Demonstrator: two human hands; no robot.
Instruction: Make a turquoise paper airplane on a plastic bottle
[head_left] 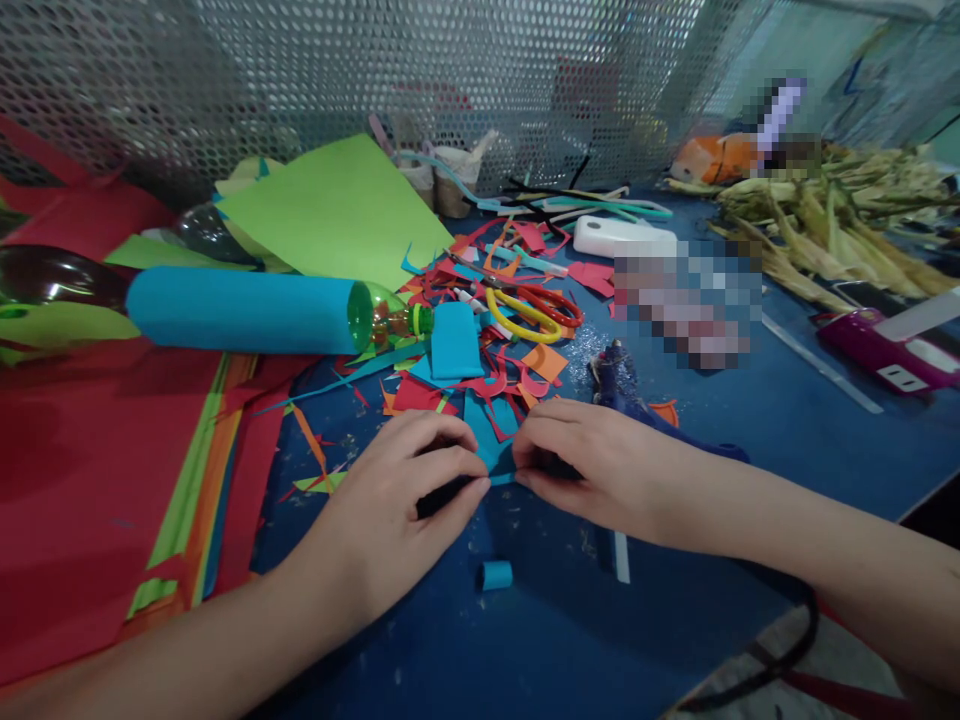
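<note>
My left hand (420, 480) and my right hand (589, 460) are close together over the table. Both pinch the near edge of a piece of blue paper (501, 479), thumb and fingertips closed on it from either side. The paper's far part runs under red scraps. Just nearer to me lies a small rolled blue paper tube (496, 575). Beyond the hands rests a folded blue paper piece (456, 345). A dark blue glue gun (619, 385) lies behind my right hand, partly hidden by the forearm.
Scissors (536, 312) with yellow and red handles lie among paper scraps (420, 395). A bottle (244, 310) wrapped in blue paper lies left, near red sheets (90, 480) and a green sheet (337, 210). Dried husks (832, 215) and a perforated metal screen (300, 90) stand farther back.
</note>
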